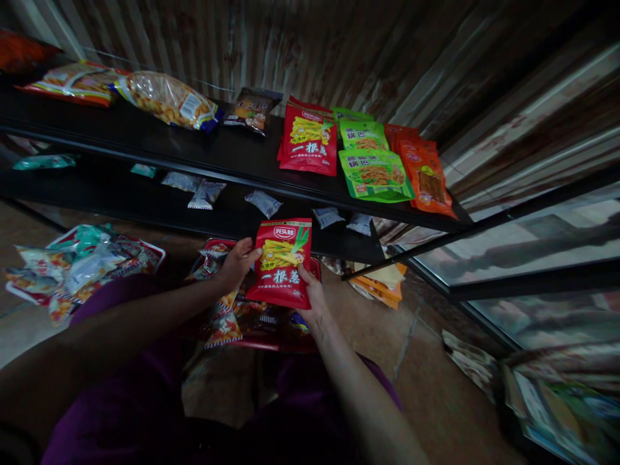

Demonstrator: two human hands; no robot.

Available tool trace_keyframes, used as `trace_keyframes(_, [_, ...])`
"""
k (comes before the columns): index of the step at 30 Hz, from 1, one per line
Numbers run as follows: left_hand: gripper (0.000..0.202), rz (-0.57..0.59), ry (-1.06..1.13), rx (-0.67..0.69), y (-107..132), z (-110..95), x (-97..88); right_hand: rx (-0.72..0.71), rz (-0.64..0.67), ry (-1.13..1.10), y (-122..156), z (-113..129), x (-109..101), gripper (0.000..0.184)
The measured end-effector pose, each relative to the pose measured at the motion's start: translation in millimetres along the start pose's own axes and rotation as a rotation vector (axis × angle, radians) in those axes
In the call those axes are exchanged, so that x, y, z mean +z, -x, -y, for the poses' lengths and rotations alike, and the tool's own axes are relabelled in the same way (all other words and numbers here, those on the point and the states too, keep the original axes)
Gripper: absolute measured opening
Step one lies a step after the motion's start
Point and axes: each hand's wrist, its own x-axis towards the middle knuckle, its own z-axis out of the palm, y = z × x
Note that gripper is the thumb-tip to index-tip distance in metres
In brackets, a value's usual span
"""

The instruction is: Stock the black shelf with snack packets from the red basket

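Between my two hands is a red snack bag (pixel 282 290) with yellow sticks and a green scallion printed on it, its front turned up toward me. My left hand (pixel 237 263) pinches its left edge, and my right hand (pixel 312 294) grips the lower right side. Below the bag, a red basket (pixel 276 347) holds several small snack packets, partly covered by my hands. Ahead on the upper shelf, matching red bags (pixel 309 139) lie stacked beside green snack bags (pixel 375 173) and orange-red packets (pixel 426 174).
The black shelf (pixel 194 152) also carries a clear-fronted snack bag (pixel 167 100) and a brown packet (pixel 252 110). Small packets (pixel 206 194) lie on the lower shelf. Another basket (pixel 157 248) of packets stands at left. Orange packaging (pixel 380 287) lies on the floor near a glass panel (pixel 523 239).
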Motion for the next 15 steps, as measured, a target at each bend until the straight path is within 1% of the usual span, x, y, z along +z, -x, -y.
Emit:
trace_keyframes(2, [0.031,0.138,0.196,-0.229,-5.0,-4.5,-2.4,0.023,0.003,-0.003,1.5,0.2,0.2,0.022])
trace_keyframes(3, [0.029,0.211,0.269,-0.298,-6.9,-6.5,-3.6,0.046,0.01,-0.004,2.1,0.1,0.2,0.022])
trace_keyframes(4, [0.026,0.258,0.318,-0.329,-8.5,-7.9,-4.8,0.07,0.023,-0.003,2.5,-0.2,0.2,0.023])
trace_keyframes(5, [0.022,0.267,0.343,-0.33,-9.8,-8.7,-5.8,0.087,0.04,-0.001,2.4,-0.6,0.1,0.024])
trace_keyframes(6, [0.019,0.248,0.345,-0.315,-11.0,-8.7,-6.7,0.093,0.055,0.002,2.0,-1.2,-0.1,0.025])
trace_keyframes(9, [0.014,0.15,0.284,-0.259,-14.3,-6.7,-8.1,0.065,0.073,0.029,-1.5,-3.8,-2.1,0.027])
trace_keyframes(11, [0.014,0.119,0.245,-0.222,-15.9,-6.5,-8.3,0.051,0.086,0.045,-4.5,-5.7,-4.3,0.026])
trace_keyframes(15, [0.016,0.09,0.198,-0.169,-16.6,-10.8,-8.8,0.066,0.165,0.078,-8.5,-8.9,-10.1,0.028])
